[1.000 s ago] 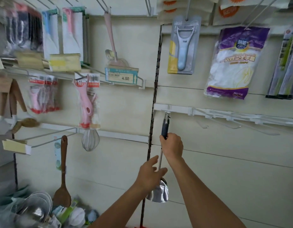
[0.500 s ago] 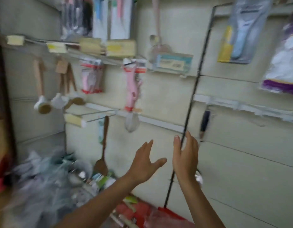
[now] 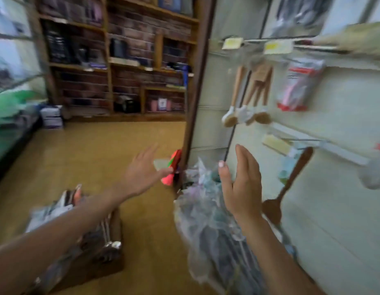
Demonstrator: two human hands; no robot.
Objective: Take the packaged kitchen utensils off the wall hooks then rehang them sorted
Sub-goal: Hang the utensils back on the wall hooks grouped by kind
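The frame is blurred by motion. My left hand (image 3: 143, 173) is stretched out over the floor with fingers spread and holds nothing. My right hand (image 3: 241, 184) is raised with straight fingers, empty, above a heap of plastic-wrapped utensils (image 3: 208, 226) piled at the foot of the wall. On the wall to the right hang wooden-handled brushes (image 3: 246, 96), a red-and-clear utensil pack (image 3: 297, 84) and a brown wooden spatula (image 3: 285, 186). A whisk head (image 3: 374, 173) shows at the right edge.
A low wooden box (image 3: 95, 248) with packaged items stands on the tan floor at lower left. A wooden shelf unit (image 3: 125, 60) fills the back. A dark post (image 3: 195, 81) edges the wall panel. A pink-green object (image 3: 173, 167) leans at its base.
The view has swung far left, away from the hung ladle. Both hands let go of the ladle and now hover open, the left one reaching out over the floor.
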